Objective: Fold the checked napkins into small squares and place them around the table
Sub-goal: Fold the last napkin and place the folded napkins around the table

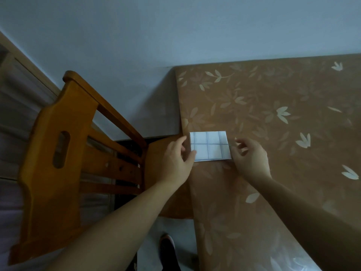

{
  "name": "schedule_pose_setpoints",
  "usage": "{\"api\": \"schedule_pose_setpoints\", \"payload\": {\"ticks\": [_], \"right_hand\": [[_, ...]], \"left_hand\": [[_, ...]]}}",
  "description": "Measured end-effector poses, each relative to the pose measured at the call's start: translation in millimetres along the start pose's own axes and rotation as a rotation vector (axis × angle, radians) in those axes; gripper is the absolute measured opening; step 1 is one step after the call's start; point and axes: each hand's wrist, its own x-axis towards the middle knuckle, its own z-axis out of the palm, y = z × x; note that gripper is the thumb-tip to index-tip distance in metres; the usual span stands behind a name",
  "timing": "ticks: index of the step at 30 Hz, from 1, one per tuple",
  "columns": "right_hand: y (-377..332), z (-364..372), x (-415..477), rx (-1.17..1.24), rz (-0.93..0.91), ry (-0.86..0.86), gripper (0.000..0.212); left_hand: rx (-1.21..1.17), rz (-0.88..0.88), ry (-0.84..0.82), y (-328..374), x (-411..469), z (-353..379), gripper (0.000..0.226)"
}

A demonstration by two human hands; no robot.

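A white checked napkin (210,146), folded into a small rectangle, lies flat on the brown leaf-patterned table (273,114) near its left edge. My left hand (176,159) is at the napkin's left side, thumb touching its lower left corner, fingers loosely curled along the left edge. My right hand (249,157) hovers just right of the napkin with fingers loosely curled near its right edge. Whether those fingertips touch the napkin is unclear.
A wooden chair (64,153) stands to the left of the table, its seat tucked against the table's edge. A pale wall runs behind both. A foot in a dark shoe (168,249) shows on the floor below.
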Motion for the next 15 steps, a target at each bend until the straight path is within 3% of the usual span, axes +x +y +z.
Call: {"api": "schedule_pose_setpoints", "payload": {"ticks": [2,5,8,15], "right_hand": [[5,0,-8,-0.161,-0.171,-0.034,0.038],[8,7,-19,-0.370,-0.354,-0.126,0.049],[8,14,-23,-0.438,-0.381,-0.170,0.047],[23,20,-4,-0.469,-0.403,-0.068,0.028]], "left_hand": [[0.163,0.224,-0.050,6,9,-6,0.059],[0.465,0.417,-0.338,17,28,-3,0.072],[0.609,0.414,-0.497,16,37,6,0.076],[0.688,0.401,-0.566,15,40,17,0.070]]}}
